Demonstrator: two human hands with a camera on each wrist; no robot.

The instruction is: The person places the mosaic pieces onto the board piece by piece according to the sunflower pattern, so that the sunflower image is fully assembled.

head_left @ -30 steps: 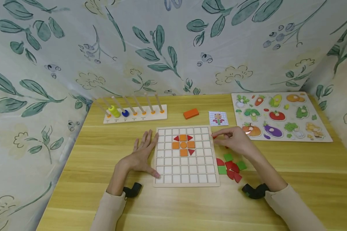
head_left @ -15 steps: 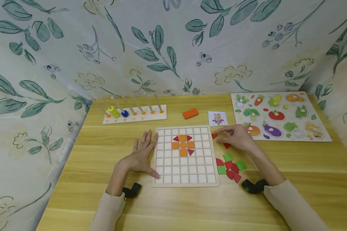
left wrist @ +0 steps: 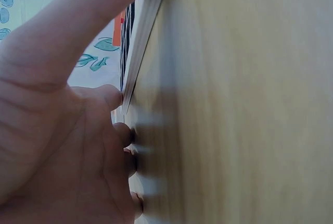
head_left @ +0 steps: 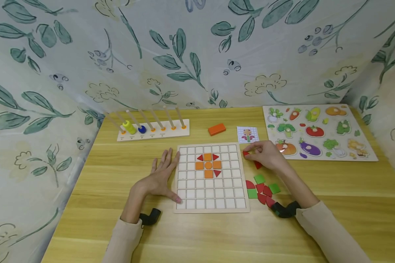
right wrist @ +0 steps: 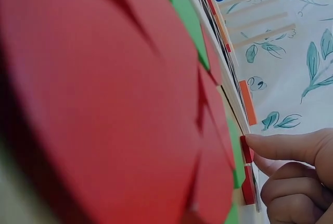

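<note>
We are watching a tile picture grow on the wooden grid board (head_left: 212, 177): seven tiles are sitting in its upper middle cells, an orange cross with a round centre (head_left: 208, 165), red triangles at its 10 and 2 o'clock corners and one at 4 o'clock, while the 8 o'clock corner and nearly all the remaining cells are standing bare. By our reading the work is roughly a third done, with the lower stem and leaves of the pattern card (head_left: 248, 134) yet to be laid.

The right hand (head_left: 266, 157) is pinching a small red tile (head_left: 245, 153) between thumb and forefinger on the tabletop, just beside the board's right edge at 3 o'clock; a second red piece (head_left: 258, 165) is lying under the palm. The left hand (head_left: 159, 177) is resting flat with straight fingers, touching the board's left edge at 9 o'clock and gripping nothing.

The loose supply of red and green tiles (head_left: 262, 191) is waiting at the board's 4 o'clock. The peg rack (head_left: 154, 132) at 11 o'clock is holding a yellow-green bead and a blue bead; the vegetable puzzle tray (head_left: 319, 132) at 2 o'clock appears to be holding all its pieces. An orange block (head_left: 217, 129) is lying at 12 o'clock.
</note>
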